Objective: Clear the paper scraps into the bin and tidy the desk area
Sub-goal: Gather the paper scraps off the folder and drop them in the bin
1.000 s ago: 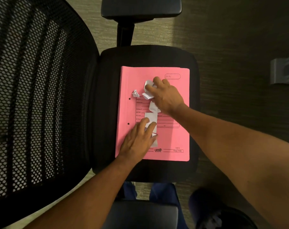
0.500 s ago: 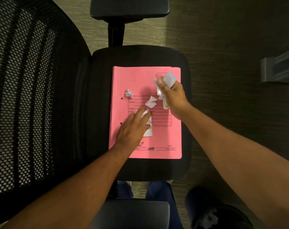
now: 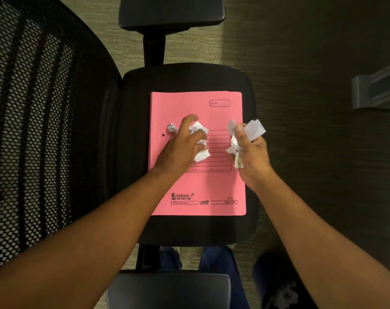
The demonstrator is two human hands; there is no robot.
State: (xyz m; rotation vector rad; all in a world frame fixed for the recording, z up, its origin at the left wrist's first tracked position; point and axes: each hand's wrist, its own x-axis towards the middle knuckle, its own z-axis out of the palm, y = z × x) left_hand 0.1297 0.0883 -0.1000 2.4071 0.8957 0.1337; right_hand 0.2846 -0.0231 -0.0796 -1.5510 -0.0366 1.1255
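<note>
A pink file folder (image 3: 198,188) lies flat on the black seat of an office chair (image 3: 189,79). My left hand (image 3: 180,148) rests over the folder's middle, fingers curled around white paper scraps (image 3: 199,130). My right hand (image 3: 252,152) hovers at the folder's right edge, closed on a bunch of white paper scraps (image 3: 253,129) that stick out above and below the fingers. One small crumpled scrap (image 3: 171,127) lies loose on the folder, just left of my left hand's fingertips.
The chair's mesh backrest (image 3: 40,130) fills the left side. One armrest (image 3: 171,12) is at the top, another armrest (image 3: 167,291) at the bottom. Carpet floor lies to the right, with a grey metal furniture part (image 3: 377,90) at the far right. A dark bin (image 3: 279,284) with paper inside shows at the bottom right.
My left hand has gathered the scraps from the folder's middle and closed on them. My right hand moved right and down with its scraps. The small crumpled scrap stayed put.
</note>
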